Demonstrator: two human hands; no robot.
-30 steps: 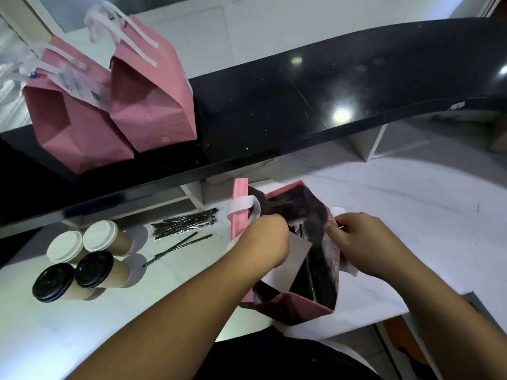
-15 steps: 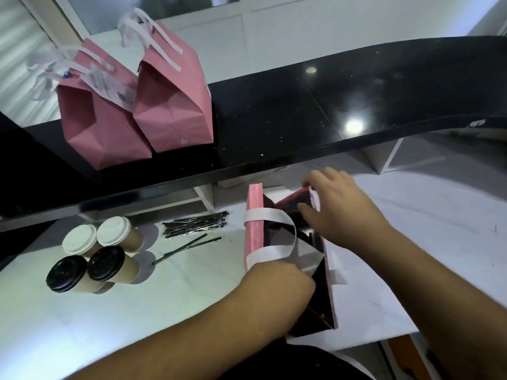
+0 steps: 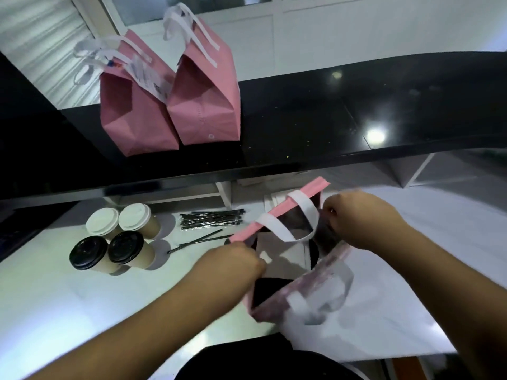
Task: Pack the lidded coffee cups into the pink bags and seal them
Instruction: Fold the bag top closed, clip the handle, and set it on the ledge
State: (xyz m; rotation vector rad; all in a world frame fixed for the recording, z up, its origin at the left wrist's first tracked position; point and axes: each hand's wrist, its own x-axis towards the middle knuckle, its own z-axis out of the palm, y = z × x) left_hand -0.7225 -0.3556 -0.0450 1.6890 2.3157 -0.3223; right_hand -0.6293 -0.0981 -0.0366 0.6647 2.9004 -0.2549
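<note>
A pink bag (image 3: 277,215) with white handles stands open on the white counter, its dark inside showing. My left hand (image 3: 233,261) grips the bag's near left rim. My right hand (image 3: 359,220) grips the far right rim, and the mouth is spread between them. The near side of the bag is blurred. Several lidded coffee cups stand at the left: two with white lids (image 3: 134,216) behind, two with black lids (image 3: 126,248) in front. Two closed pink bags (image 3: 203,97) sit on the black upper ledge.
A bundle of black twist ties (image 3: 211,219) and two loose ones (image 3: 197,241) lie between the cups and the open bag. The black ledge (image 3: 356,119) overhangs the back of the white counter (image 3: 55,297). White sheets lie under the bag at right.
My right hand has drawn back from the far rim to the right side. My left hand has risen to the near left rim. The bag's mouth is wider and turned.
</note>
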